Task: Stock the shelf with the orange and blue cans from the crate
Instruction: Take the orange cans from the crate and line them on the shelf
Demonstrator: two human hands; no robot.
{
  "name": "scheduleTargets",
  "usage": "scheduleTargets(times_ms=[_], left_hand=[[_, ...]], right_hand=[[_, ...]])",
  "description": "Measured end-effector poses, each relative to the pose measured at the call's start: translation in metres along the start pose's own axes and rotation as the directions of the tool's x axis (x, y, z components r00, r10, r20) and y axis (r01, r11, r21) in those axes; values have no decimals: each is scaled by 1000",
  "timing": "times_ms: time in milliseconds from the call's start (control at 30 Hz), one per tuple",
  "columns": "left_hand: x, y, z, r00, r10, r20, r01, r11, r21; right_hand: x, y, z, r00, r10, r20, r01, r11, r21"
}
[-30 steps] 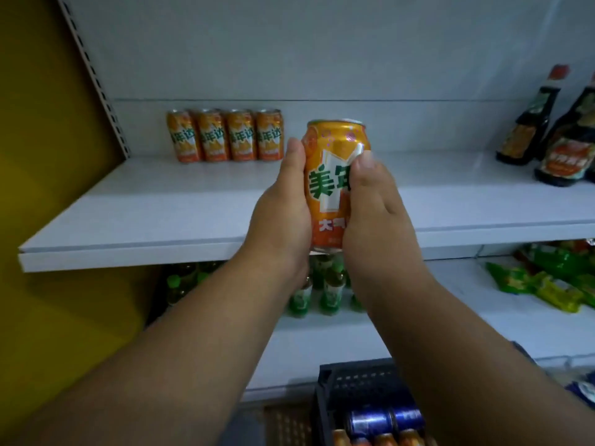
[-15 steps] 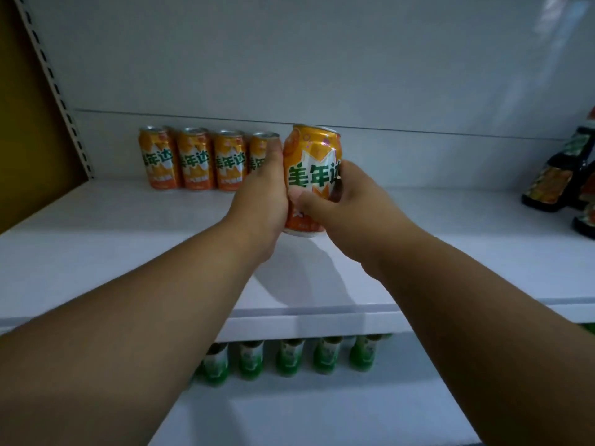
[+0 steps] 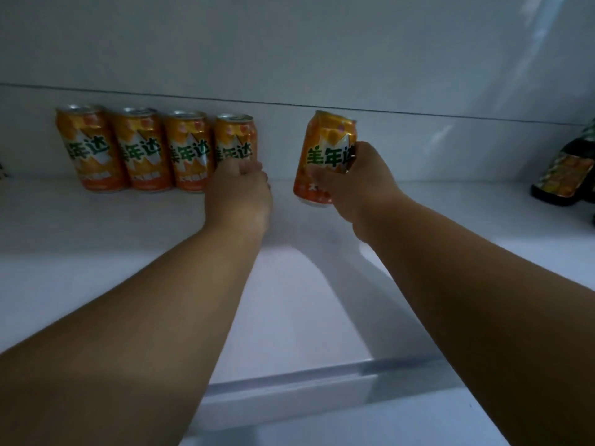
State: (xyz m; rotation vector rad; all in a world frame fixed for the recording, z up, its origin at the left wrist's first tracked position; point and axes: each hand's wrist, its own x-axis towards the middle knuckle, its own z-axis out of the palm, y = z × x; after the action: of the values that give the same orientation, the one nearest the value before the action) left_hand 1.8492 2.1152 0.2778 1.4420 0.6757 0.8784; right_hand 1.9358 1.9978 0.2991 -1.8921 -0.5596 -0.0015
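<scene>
Several orange cans point(image 3: 138, 149) stand in a row at the back left of the white shelf point(image 3: 96, 246). My left hand point(image 3: 240, 191) reaches the rightmost can of that row point(image 3: 234, 136), its fingers curled against the can's lower front. My right hand point(image 3: 357, 181) grips another orange can point(image 3: 325, 146) from its right side. This can tilts slightly left, its base at or just above the shelf, a gap to the right of the row. The crate and the blue cans are out of view.
Dark sauce bottles point(image 3: 566, 169) stand at the shelf's far right. The white back panel point(image 3: 289, 53) rises behind the cans. The shelf's front edge point(image 3: 289, 378) runs under my forearms.
My left hand let go of the carried can and moved left to the row's last can. My right hand carried the can deeper and to the right, down toward the shelf. The view moved closer.
</scene>
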Motion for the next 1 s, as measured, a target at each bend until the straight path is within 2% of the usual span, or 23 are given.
scheduleTargets(times_ms=[100, 300, 567, 700, 1000], left_hand=[[6, -4, 1, 995, 6, -98, 6, 993, 119], [5, 1, 3, 991, 7, -134, 12, 990, 140], [13, -7, 6, 998, 27, -53, -15, 974, 226], [16, -10, 9, 998, 60, 19, -63, 940, 336], [17, -11, 9, 997, 65, 33, -72, 953, 294]], right_hand=[[15, 6, 21, 998, -22, 66, 26, 997, -72], [31, 11, 61, 993, -28, 112, 38, 995, -90], [45, 11, 75, 997, -63, 37, 66, 993, -98], [48, 12, 78, 998, -69, -16, 67, 992, -104], [59, 11, 86, 994, -94, -58, 80, 977, -199]])
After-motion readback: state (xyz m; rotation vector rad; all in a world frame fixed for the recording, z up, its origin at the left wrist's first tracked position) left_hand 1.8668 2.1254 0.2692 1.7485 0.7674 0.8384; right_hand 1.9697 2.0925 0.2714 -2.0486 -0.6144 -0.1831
